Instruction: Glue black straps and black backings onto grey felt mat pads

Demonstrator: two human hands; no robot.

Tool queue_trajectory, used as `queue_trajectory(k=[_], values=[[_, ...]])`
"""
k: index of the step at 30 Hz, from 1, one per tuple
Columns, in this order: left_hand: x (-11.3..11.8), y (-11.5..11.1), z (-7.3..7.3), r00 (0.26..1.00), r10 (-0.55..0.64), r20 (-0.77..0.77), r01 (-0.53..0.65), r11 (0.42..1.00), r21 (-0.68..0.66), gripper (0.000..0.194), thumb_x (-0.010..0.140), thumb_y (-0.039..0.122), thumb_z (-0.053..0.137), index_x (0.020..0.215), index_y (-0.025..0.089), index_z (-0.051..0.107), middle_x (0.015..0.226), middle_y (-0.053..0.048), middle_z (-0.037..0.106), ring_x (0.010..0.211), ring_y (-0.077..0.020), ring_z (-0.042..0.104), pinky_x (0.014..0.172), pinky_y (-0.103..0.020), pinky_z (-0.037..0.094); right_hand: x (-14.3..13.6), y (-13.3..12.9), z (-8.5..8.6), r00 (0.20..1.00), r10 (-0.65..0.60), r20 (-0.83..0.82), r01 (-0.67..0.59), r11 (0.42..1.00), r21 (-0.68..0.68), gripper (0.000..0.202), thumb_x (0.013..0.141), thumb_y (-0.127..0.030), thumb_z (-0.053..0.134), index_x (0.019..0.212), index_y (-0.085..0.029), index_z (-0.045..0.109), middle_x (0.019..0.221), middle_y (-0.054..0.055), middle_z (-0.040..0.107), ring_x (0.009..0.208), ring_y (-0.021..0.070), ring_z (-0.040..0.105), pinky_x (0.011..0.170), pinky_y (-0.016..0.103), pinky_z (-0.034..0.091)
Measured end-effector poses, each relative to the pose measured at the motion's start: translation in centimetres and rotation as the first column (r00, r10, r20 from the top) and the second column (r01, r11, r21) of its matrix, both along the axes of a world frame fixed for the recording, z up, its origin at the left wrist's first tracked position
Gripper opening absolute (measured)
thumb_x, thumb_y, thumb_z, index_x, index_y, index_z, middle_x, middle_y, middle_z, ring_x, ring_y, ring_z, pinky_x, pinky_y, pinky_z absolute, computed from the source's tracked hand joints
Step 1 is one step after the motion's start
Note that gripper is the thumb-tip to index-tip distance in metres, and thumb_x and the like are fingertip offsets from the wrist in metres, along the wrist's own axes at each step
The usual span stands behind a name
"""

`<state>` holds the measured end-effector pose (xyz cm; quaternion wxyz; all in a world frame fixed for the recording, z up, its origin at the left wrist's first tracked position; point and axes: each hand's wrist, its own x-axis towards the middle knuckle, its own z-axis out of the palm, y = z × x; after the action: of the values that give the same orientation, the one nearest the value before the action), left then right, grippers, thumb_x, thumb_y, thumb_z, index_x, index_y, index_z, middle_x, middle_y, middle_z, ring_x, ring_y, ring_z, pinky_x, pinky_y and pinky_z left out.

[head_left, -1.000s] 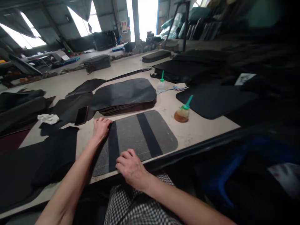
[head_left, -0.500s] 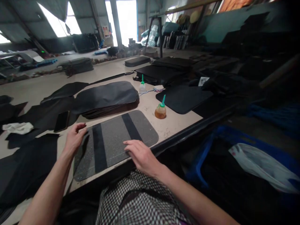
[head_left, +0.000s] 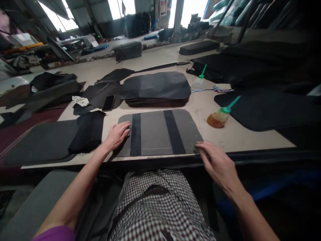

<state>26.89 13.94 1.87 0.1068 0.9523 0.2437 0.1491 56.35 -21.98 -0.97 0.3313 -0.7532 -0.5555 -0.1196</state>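
Note:
A grey panel [head_left: 155, 132] with rounded corners and two dark strips across it lies flat near the table's front edge. My left hand [head_left: 116, 135] rests over its left side, fingers stretched out and not closed on it. At the near right corner, the fingertips of my right hand [head_left: 219, 162] touch the panel, the thumb apart below them. Whether that thumb reaches under the edge is hard to see. Just behind the panel is a stack of black sheets [head_left: 155, 87]. A squeeze bottle [head_left: 218, 118] with brown liquid and a green nozzle stands to the right.
A second green-nozzled bottle [head_left: 198, 82] stands farther back. A phone [head_left: 108, 103] and a white cloth [head_left: 80, 101] lie left of the stack. Dark sheets [head_left: 47, 139] cover the table's left side, and a black panel [head_left: 265, 110] lies at right.
The view has turned left, so the table appears shifted right and more level. My right hand has moved from the panel's front edge to its near right corner; my left stays at the left side.

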Motion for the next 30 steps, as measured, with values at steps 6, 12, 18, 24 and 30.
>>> queue_trajectory(k=[6, 12, 18, 24, 30], values=[[-1.0, -4.1, -0.2, 0.991, -0.111, -0.074, 0.114, 0.993, 0.036, 0.036, 0.108, 0.038, 0.043, 0.135, 0.026, 0.063, 0.152, -0.009, 0.058, 0.147, -0.0254, 0.045, 0.12, -0.051, 0.026, -0.4, -0.1, 0.3, 0.999, 0.019, -0.025, -0.02, 1.0, -0.023, 0.022, 0.105, -0.025, 0.05, 0.12, -0.025, 0.067, 0.123, 0.006, 0.071, 0.114, 0.0259, 0.067, 0.103, 0.043, 0.052], [-2.9, -7.5, 0.9, 0.981, -0.192, 0.036, 0.194, 0.98, -0.044, 0.022, 0.103, 0.041, 0.056, 0.111, 0.026, 0.071, 0.133, -0.008, 0.069, 0.137, -0.0246, 0.055, 0.114, -0.047, 0.038, -0.9, -0.5, 0.3, 0.999, 0.042, -0.035, -0.042, 0.999, -0.011, 0.025, 0.103, -0.022, 0.05, 0.121, -0.025, 0.069, 0.121, 0.007, 0.073, 0.111, 0.0258, 0.068, 0.102, 0.045, 0.053], [-3.7, -9.4, -0.1, 0.971, -0.238, -0.018, 0.239, 0.968, 0.077, 0.013, 0.102, 0.034, 0.059, 0.106, 0.029, 0.07, 0.117, -0.003, 0.076, 0.125, -0.0238, 0.064, 0.118, -0.052, 0.027, -2.0, 0.3, 0.0, 0.993, 0.097, -0.065, -0.098, 0.995, -0.006, 0.024, 0.104, -0.02, 0.051, 0.121, -0.024, 0.068, 0.121, 0.006, 0.073, 0.111, 0.0243, 0.068, 0.102, 0.043, 0.054], [-3.4, -9.7, -0.5, 0.977, -0.213, -0.03, 0.215, 0.97, 0.114, 0.016, 0.104, 0.029, 0.054, 0.106, 0.027, 0.07, 0.113, -0.002, 0.077, 0.117, -0.021, 0.068, 0.116, -0.05, 0.028, -2.8, 0.9, 0.0, 0.99, 0.121, -0.073, -0.122, 0.993, -0.009, 0.023, 0.105, -0.019, 0.051, 0.122, -0.023, 0.066, 0.121, 0.006, 0.072, 0.111, 0.0231, 0.069, 0.102, 0.041, 0.054], [-3.3, -10.2, 0.1, 0.984, -0.17, -0.046, 0.174, 0.981, 0.084, 0.018, 0.104, 0.03, 0.052, 0.107, 0.027, 0.07, 0.113, -0.004, 0.077, 0.115, -0.0227, 0.067, 0.115, -0.051, 0.03, -3.0, 0.4, -0.2, 0.989, 0.108, -0.097, -0.11, 0.994, -0.014, 0.022, 0.106, -0.019, 0.051, 0.121, -0.023, 0.067, 0.121, 0.006, 0.073, 0.111, 0.0233, 0.069, 0.101, 0.041, 0.054]])
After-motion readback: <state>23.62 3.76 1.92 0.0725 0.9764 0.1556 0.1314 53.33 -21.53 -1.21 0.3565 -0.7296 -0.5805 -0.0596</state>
